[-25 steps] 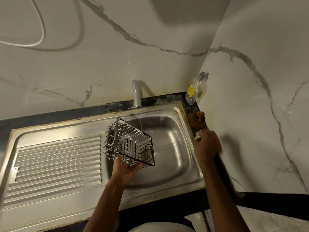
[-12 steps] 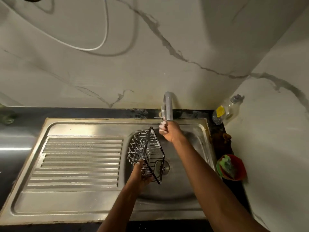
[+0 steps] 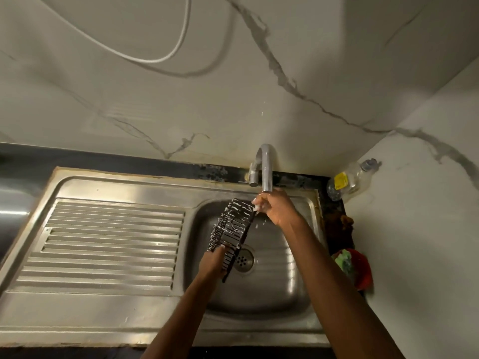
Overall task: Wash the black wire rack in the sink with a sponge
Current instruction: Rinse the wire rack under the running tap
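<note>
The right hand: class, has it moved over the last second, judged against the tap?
Yes. The right hand began at the sink's right edge, far from the tap, and moved left and back; it now sits just under the spout.

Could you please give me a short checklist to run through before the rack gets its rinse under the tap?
1. Black wire rack over the sink basin: ok.
2. Left hand grips the rack's lower end: ok.
3. Right hand at the tap spout: ok.
4. Water running steadily: cannot tell, only drops show.
5. Sponge in hand: not ok, it sits in the red bowl.
6. Drain uncovered: ok.
</note>
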Available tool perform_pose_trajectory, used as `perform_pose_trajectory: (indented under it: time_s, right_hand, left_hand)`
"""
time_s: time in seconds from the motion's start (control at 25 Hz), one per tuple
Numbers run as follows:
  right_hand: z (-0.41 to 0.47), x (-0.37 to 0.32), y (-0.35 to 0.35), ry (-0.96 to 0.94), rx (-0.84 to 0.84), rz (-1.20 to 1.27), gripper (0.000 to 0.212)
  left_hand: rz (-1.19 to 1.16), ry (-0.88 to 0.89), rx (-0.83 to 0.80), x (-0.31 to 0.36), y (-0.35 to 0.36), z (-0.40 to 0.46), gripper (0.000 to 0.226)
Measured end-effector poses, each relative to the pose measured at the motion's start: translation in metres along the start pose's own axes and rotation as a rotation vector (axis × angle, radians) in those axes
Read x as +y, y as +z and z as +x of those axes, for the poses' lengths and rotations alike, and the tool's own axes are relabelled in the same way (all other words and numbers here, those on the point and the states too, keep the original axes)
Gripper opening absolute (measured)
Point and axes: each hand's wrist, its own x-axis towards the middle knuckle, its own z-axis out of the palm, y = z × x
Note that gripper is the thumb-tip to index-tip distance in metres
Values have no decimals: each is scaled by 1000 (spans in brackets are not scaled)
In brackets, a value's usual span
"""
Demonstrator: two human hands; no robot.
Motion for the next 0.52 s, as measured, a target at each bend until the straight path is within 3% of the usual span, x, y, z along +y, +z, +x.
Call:
perform_pose_trajectory:
  time_s: [0.08,0.16,0.28,0.4,0.52]
  right_hand:
    - [-4,0,-12,-52,-69,-109,8]
    - [-6,3,-20,-80,-81,-172,22]
    - [-4,10,-14,-38,-108,-55,32]
    - [5,17,2,-14,-37,42,30]
    - [13,19,12,-51,32,-112,21]
  left_hand:
    - [122,59,38,-8,2,15,50]
    - [180,97,36,-9,5,25,43]
    - [157,115,20,-2,10,23,51]
    - [166,120,-2,1,11,23,56]
    - [217,125,10,12,12,12,53]
